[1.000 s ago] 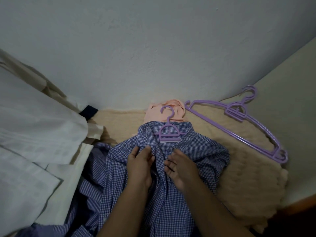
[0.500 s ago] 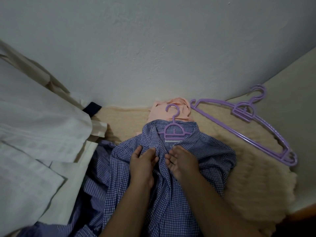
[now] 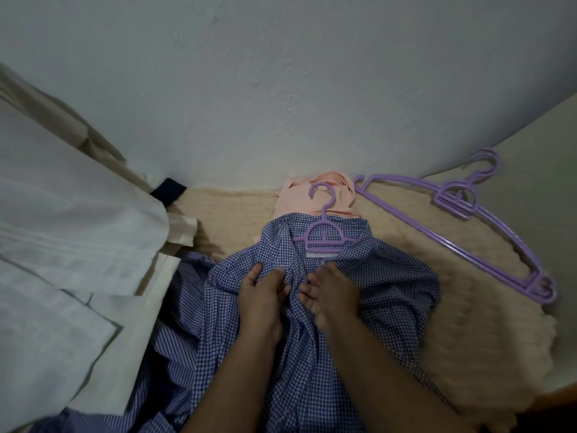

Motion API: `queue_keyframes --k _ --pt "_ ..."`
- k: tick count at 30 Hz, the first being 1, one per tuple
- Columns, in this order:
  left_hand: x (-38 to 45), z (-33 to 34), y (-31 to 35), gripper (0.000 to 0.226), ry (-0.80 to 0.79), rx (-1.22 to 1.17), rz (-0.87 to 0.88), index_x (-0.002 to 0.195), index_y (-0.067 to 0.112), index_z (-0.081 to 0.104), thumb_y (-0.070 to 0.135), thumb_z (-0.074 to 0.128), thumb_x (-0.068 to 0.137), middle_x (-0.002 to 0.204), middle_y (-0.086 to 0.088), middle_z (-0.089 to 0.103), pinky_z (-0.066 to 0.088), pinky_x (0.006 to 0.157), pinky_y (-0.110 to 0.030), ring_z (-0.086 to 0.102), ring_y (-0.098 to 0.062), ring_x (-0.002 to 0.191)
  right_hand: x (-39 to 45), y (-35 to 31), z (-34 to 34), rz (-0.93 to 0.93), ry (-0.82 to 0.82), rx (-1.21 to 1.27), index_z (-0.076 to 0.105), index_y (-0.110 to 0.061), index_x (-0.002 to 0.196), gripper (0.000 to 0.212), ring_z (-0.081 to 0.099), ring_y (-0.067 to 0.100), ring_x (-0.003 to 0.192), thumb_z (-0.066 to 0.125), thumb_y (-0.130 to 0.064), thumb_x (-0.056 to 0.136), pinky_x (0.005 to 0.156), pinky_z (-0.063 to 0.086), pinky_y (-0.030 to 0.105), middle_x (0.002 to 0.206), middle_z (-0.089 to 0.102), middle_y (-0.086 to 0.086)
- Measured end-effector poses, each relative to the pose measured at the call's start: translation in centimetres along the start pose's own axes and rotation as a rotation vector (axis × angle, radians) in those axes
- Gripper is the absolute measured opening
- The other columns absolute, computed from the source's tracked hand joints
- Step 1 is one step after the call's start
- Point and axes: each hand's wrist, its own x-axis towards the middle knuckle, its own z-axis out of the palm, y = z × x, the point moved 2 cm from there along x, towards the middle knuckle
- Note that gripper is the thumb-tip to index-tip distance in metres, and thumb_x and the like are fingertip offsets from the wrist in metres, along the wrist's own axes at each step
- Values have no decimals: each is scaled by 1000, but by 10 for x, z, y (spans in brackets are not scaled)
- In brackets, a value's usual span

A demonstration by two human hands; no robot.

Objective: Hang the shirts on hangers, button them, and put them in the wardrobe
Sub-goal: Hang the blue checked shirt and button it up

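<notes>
A blue-and-white checked shirt [image 3: 390,276] lies front-up on a beige blanket [image 3: 468,323], with a purple hanger [image 3: 323,235] inside its collar and the hook pointing toward the wall. My left hand [image 3: 265,295] pinches the left edge of the shirt front just below the collar. My right hand [image 3: 331,292] pinches the right edge opposite it, fingertips almost meeting the left hand's. Whatever button lies between the fingers is hidden.
Purple spare hangers [image 3: 459,210] lie on the blanket at the right. A folded peach garment [image 3: 299,198] sits behind the collar by the wall. A striped blue shirt [image 3: 178,348] lies under the checked one. White cloth [image 3: 62,245] covers the left side.
Both hands have slid up the shirt front toward the collar and come closer together. The view has shifted a little.
</notes>
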Motion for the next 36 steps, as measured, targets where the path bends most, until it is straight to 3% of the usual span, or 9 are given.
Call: queue_keyframes --k 6,12,17,20,22,25,33,36 --pt "4 -3 -2 54 -4 -7 -8 137 12 42 3 63 88 98 -7 65 51 68 -27 62 -15 78 8 -4 -4 5 51 -101 61 -8 106 15 58 21 58 50 -12 96 49 49 27 79 63 8" --pt "0 -1 2 47 -32 -10 -30 128 15 43 4 65 88 84 -7 62 55 71 -32 59 -15 69 11 -11 -4 -11 79 -183 62 -4 96 13 54 15 44 56 -15 93 39 45 21 72 63 6" --pt "-21 15 4 53 -80 51 1 125 15 40 0 68 83 92 -10 63 58 73 -32 65 -22 80 -5 -20 -19 -249 119 -278 63 -6 82 12 59 19 58 61 -15 90 47 51 29 73 62 9" --pt "-36 33 -6 59 -124 63 11 130 12 35 -3 68 83 77 -5 64 55 72 -33 63 -20 75 -23 -27 -29 -465 139 -478 68 -9 80 12 64 22 69 65 -18 87 64 57 37 78 68 8" --pt "-42 40 -13 63 -141 97 30 134 9 33 0 69 83 76 -5 67 56 73 -37 65 -20 74 -35 -31 -34 -554 124 -559 70 -9 82 14 64 20 71 64 -20 88 62 52 26 77 68 4" --pt "-47 42 -21 69 -116 188 81 140 9 31 7 70 83 90 -9 72 55 86 -49 69 -25 87 -47 -38 -42 -588 108 -609 67 -8 77 16 56 6 63 63 -18 89 49 38 7 70 63 -4" --pt "-49 41 -27 67 -110 199 107 139 8 35 7 71 83 97 -13 73 52 91 -52 69 -28 94 -51 -48 -44 -578 32 -673 67 -11 69 18 54 4 61 61 -11 86 45 36 4 67 64 -2" --pt "-46 40 -28 62 -128 189 118 135 5 38 8 70 83 85 -7 71 54 89 -48 68 -25 85 -46 -52 -44 -572 7 -715 66 -11 69 18 52 4 60 61 -11 86 45 36 5 64 61 -5"
